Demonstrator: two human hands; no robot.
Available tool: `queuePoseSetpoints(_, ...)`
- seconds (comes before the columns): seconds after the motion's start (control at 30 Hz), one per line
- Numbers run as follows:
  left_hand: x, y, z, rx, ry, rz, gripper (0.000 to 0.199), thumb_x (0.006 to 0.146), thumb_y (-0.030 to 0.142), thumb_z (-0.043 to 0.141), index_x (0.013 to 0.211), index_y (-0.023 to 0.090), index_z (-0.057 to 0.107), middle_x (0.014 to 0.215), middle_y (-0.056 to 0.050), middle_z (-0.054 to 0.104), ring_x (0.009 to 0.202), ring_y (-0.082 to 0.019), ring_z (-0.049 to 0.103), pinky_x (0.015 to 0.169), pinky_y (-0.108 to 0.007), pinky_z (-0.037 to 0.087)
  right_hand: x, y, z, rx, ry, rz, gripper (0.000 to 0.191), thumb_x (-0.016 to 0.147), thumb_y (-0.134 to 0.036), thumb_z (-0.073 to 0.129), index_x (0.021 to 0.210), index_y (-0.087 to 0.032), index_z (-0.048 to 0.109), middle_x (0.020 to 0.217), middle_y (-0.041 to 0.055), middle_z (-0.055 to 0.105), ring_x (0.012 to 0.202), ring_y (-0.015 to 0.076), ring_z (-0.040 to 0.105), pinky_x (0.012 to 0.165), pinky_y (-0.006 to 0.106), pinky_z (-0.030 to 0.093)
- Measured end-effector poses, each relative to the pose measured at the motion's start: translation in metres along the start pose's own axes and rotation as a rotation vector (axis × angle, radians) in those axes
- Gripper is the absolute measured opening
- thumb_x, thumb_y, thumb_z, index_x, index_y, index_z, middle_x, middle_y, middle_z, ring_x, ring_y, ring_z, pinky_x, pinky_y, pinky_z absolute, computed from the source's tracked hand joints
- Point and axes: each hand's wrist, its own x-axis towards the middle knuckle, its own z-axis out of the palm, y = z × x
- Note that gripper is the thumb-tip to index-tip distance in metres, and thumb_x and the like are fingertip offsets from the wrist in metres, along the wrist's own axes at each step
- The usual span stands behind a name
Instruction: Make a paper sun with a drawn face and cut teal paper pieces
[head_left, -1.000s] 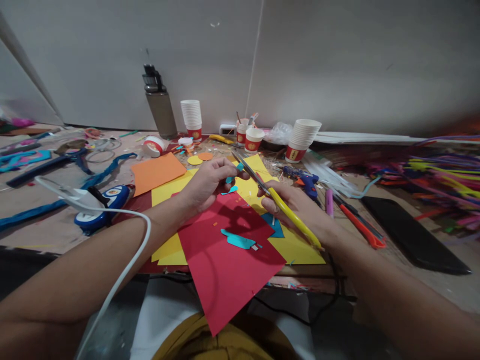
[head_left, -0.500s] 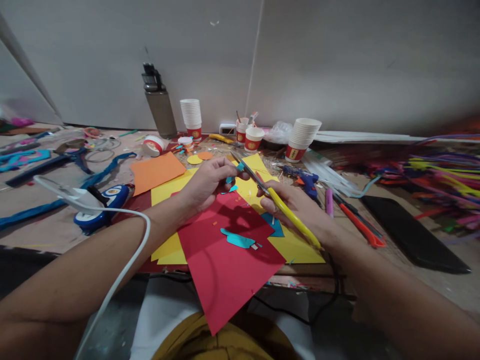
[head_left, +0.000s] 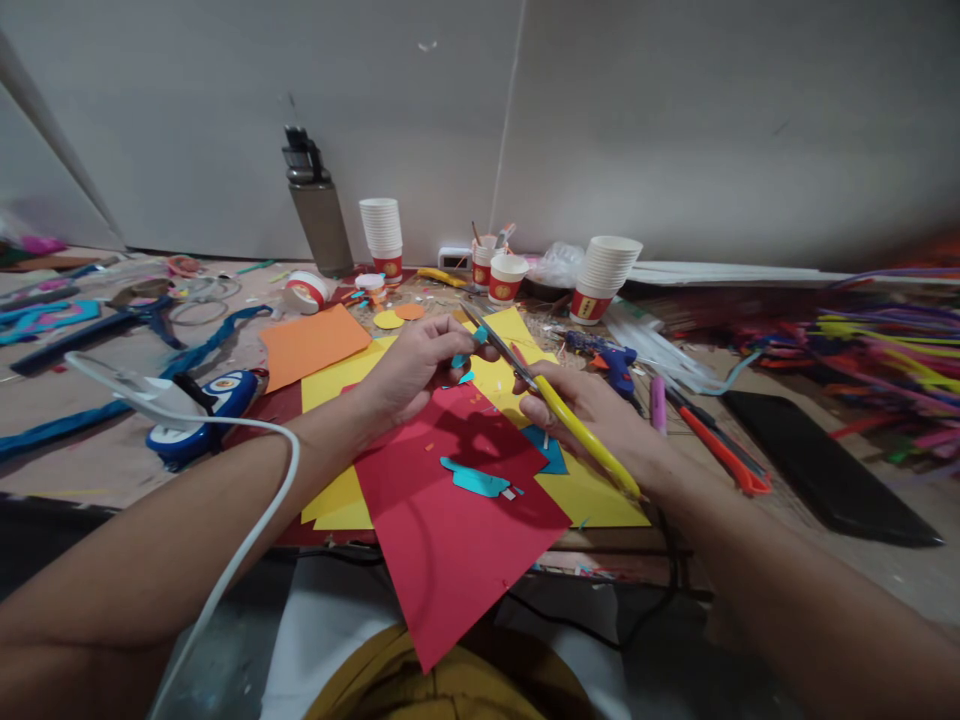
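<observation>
My left hand [head_left: 425, 368] pinches a small piece of teal paper [head_left: 481, 335], mostly covered by the fingers. Yellow-handled scissors [head_left: 577, 425] are gripped in my right hand [head_left: 592, 405], their blades pointing up and left against the teal piece. Whether the blades are parted is hard to make out. Below both hands lies a red sheet of paper [head_left: 457, 570], its near corner hanging past the table edge. On it rests a turquoise paper scrap [head_left: 478, 480] among tiny clippings. Yellow sheets [head_left: 337, 500] spread out underneath, with a blue paper piece [head_left: 553, 455] at the right.
An orange sheet [head_left: 315, 345] and a blue power socket with a white cable [head_left: 206, 420] are at left. Stacked paper cups [head_left: 381, 240] and a bottle [head_left: 322, 225] stand behind. To the right are a glue gun [head_left: 619, 370], a red-handled tool [head_left: 724, 450] and a black phone [head_left: 817, 465].
Almost nothing differs. Both hands, the scissors and the teal paper stay in the same place; the whole view has shifted very slightly.
</observation>
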Motion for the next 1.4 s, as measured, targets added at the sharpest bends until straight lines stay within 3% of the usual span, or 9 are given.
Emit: queuePoseSetpoints(1.4, 0.0013, -0.0007, -0.0047, 0.011, 0.024, -0.014, 0.015, 0.069, 0.018, 0.063, 0.070, 0.015, 0.048, 0.070, -0.003, 0.065, 0.047, -0.004, 0.035, 0.044, -0.020, 0.025, -0.0012, 0.0014, 0.0006, 0.037, -0.007, 0.000, 0.036, 0.086, -0.055, 0.055, 0.081, -0.019, 0.051, 0.075, -0.0008, 0.045, 0.067, 0.0131, 0.040, 0.058, 0.026, 0.033)
